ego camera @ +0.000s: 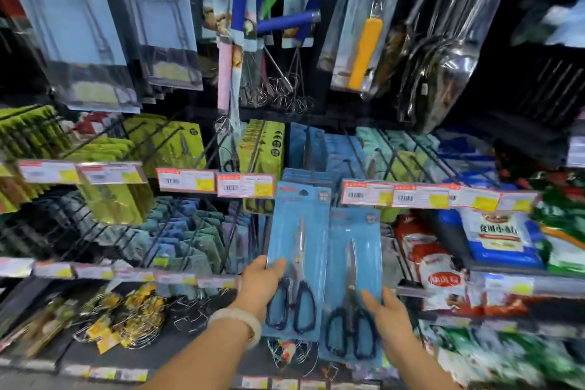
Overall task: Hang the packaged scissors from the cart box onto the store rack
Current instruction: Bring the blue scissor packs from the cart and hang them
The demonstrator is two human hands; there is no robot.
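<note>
Two blue scissors packs are held up before the store rack [316,180]. The left hand [262,282] grips the higher pack [297,263], its top near a peg of matching packs; the right hand [386,310] holds the lower pack [351,285]. Risk: the hang-hole missing the peg, or a pack slipping.

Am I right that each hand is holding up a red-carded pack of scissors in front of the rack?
Not quite: the cards are blue, not red. The head view shows the left hand holding one blue pack and the right hand holding another in front of the rack.
</note>
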